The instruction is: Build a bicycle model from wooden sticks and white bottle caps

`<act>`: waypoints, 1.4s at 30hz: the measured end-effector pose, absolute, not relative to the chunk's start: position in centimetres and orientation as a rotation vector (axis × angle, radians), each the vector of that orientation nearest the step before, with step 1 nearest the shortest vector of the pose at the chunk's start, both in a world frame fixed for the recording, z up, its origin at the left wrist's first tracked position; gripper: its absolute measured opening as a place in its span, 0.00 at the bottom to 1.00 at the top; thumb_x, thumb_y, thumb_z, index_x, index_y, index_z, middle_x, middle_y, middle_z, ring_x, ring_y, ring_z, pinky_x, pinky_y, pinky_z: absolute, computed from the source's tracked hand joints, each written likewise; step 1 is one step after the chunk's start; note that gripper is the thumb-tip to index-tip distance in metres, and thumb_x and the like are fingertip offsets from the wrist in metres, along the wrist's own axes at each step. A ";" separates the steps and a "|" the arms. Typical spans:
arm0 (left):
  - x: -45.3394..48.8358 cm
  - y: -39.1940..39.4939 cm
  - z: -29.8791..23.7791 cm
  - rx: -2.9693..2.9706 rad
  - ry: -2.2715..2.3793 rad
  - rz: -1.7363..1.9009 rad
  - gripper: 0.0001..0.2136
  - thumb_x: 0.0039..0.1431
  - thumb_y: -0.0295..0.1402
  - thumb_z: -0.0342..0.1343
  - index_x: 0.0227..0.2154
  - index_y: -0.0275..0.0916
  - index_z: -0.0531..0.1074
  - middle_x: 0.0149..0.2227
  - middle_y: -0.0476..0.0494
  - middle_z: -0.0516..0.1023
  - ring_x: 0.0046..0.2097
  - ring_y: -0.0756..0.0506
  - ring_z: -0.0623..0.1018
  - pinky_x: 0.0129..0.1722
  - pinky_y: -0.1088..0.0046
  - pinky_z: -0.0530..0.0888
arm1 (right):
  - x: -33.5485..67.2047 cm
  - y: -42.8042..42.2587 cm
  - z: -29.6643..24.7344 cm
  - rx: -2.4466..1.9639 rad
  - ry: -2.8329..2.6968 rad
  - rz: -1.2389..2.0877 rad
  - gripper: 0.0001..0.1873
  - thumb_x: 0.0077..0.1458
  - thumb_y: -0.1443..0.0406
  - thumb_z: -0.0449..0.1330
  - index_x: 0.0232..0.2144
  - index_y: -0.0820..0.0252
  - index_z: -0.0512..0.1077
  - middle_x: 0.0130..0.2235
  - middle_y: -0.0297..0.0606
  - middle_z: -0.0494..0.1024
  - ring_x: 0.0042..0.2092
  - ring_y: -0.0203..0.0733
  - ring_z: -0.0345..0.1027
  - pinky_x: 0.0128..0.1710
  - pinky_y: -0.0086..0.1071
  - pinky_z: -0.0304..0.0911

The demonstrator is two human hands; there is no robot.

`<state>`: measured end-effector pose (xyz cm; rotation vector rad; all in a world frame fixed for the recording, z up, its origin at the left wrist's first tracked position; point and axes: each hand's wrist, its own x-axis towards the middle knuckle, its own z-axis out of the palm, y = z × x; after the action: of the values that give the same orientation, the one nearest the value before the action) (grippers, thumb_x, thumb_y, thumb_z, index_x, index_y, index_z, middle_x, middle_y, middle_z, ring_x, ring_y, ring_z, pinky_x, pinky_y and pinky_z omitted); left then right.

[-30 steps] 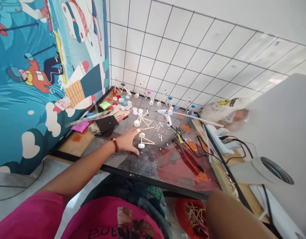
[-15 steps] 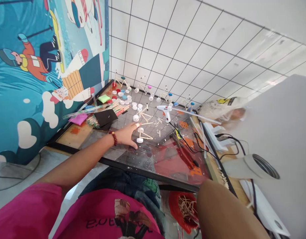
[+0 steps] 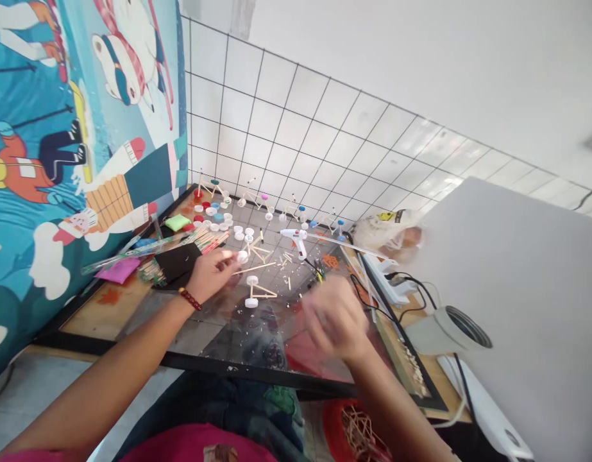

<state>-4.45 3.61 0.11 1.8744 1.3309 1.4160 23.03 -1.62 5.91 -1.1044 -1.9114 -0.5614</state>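
Left hand (image 3: pixel 210 276) left of centre, over the glass sheet (image 3: pixel 228 340), arm coming in from the lower left. Beaded bracelet (image 3: pixel 190 299) on the wrist. Fingers narrow, reaching right, tips at or just beside a white cap (image 3: pixel 242 256) on a stick frame (image 3: pixel 262 255). Cannot tell whether the cap is pinched.

Right hand (image 3: pixel 334 317) right of centre, above the glass, badly blurred. Fingers look bunched; cannot tell if anything is in them.

A second stick frame (image 3: pixel 262 292), with two white caps on it, lies flat between the hands, nearer the left and touching neither.

Upper centre: glue gun (image 3: pixel 293 239) on its side, a long glue stick (image 3: pixel 348 244) running right from it. Both well clear of the right hand.

A row of stick models (image 3: pixel 271 204) stands along the foot of the tiled wall (image 3: pixel 296 128), small coloured caps on them. Loose caps (image 3: pixel 210 215), red, blue and white, sit at the upper left of the work area, beside a green sponge (image 3: pixel 177 222).

Just left of the left hand: black foam (image 3: pixel 180 264) and a bundle of sticks (image 3: pixel 210 239). Farther left, a pink sheet (image 3: pixel 117 270). Power strip (image 3: pixel 380 277) at right, past the glass. Red basket (image 3: pixel 356 433) of sticks at the bottom edge, below the frame of the glass. Mural (image 3: pixel 59 128) fills the upper left.
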 end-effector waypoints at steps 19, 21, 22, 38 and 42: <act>-6.1 4.9 -0.3 2.143 1.572 1.255 0.10 0.56 0.40 0.60 0.36 0.40 0.80 0.41 0.41 0.83 0.40 0.41 0.80 0.43 0.64 0.77 | 22.4 8.8 -0.6 -1.550 -2.432 0.022 0.11 0.64 0.70 0.53 0.41 0.60 0.76 0.44 0.46 0.76 0.46 0.47 0.68 0.46 0.37 0.58; -5.7 4.4 0.0 2.342 1.444 1.141 0.13 0.58 0.42 0.59 0.40 0.40 0.79 0.44 0.38 0.82 0.48 0.38 0.79 0.50 0.61 0.75 | 22.4 8.0 0.4 -1.506 -2.431 0.003 0.12 0.65 0.70 0.51 0.42 0.59 0.74 0.46 0.46 0.75 0.48 0.47 0.67 0.48 0.38 0.56; -5.4 4.1 0.2 2.425 1.380 1.072 0.14 0.60 0.43 0.57 0.42 0.40 0.78 0.45 0.38 0.82 0.50 0.37 0.79 0.50 0.62 0.74 | 22.4 7.6 1.1 -1.472 -2.419 -0.012 0.12 0.65 0.70 0.50 0.42 0.59 0.74 0.45 0.45 0.76 0.48 0.47 0.66 0.49 0.38 0.55; -9.7 -1.0 4.4 2.135 2.301 0.010 0.24 0.68 0.29 0.33 0.62 0.29 0.60 0.43 0.24 0.80 0.42 0.28 0.81 0.32 0.58 0.70 | 24.3 8.3 -1.1 -1.302 -2.529 0.015 0.15 0.58 0.71 0.59 0.47 0.58 0.77 0.54 0.43 0.78 0.55 0.45 0.70 0.54 0.36 0.62; -8.3 -0.3 3.5 2.200 2.304 -0.113 0.25 0.66 0.25 0.32 0.61 0.29 0.63 0.46 0.25 0.77 0.42 0.29 0.81 0.33 0.58 0.72 | 25.1 8.7 -1.0 -1.355 -2.533 -0.004 0.16 0.56 0.76 0.56 0.43 0.63 0.79 0.52 0.50 0.80 0.55 0.51 0.71 0.54 0.43 0.60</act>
<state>-8.30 -0.30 3.47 2.1999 2.3042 -0.1134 25.13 8.72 -0.97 -1.3553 -2.5327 -0.0043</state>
